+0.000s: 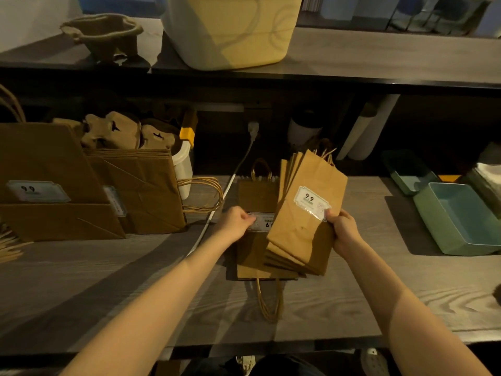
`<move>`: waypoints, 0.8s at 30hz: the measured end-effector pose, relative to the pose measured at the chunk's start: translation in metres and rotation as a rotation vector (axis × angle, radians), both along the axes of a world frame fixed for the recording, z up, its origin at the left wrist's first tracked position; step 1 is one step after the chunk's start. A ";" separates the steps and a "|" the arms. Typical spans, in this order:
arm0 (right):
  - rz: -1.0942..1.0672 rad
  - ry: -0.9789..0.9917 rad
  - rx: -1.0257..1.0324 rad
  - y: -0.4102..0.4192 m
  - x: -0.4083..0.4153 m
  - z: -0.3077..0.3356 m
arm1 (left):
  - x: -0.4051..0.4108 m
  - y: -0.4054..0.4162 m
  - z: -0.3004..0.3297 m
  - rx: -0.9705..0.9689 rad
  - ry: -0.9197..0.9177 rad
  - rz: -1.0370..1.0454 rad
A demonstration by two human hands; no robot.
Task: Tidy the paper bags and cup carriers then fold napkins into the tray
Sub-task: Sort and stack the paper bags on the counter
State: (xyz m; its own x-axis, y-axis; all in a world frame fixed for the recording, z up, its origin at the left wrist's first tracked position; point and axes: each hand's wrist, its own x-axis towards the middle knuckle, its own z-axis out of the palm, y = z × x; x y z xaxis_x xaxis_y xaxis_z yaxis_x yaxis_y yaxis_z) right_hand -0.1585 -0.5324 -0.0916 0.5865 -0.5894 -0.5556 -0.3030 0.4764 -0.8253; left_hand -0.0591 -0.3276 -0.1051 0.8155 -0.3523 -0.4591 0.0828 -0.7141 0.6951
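Note:
My right hand (343,230) grips a fanned stack of small brown paper bags (301,221), tilted up off the counter, with a "9.9" label on top. My left hand (234,222) pinches the left edge of another small bag (254,196) lying flat on the counter beneath that stack. Large brown bags (54,183) stand at the left. Behind them, pulp cup carriers (116,131) are stacked on edge. One more cup carrier (104,33) sits on the upper shelf. A green tray (458,221) lies at the right.
A white cable (217,207) runs across the counter from a plug at the back. A pale tub (233,28) stands on the upper shelf. A second green tray (409,172), white napkins (490,175) and a white lidded container (184,164) sit near the back.

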 end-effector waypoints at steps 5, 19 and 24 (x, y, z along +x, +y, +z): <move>0.031 0.024 0.001 -0.004 -0.001 0.000 | -0.006 0.012 -0.022 0.449 -0.036 -0.095; 0.012 0.038 -0.075 -0.004 -0.002 -0.004 | -0.004 0.012 -0.020 0.336 -0.084 0.057; -0.005 0.021 -0.115 -0.004 0.001 0.003 | 0.001 0.013 -0.010 0.296 -0.091 0.090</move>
State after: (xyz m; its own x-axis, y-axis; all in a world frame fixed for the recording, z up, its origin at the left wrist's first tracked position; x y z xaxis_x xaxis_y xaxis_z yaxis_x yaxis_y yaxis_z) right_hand -0.1571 -0.5365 -0.0889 0.5722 -0.6532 -0.4959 -0.3185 0.3802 -0.8683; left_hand -0.0582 -0.3146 -0.1149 0.8796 -0.1390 -0.4549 0.1017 -0.8793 0.4653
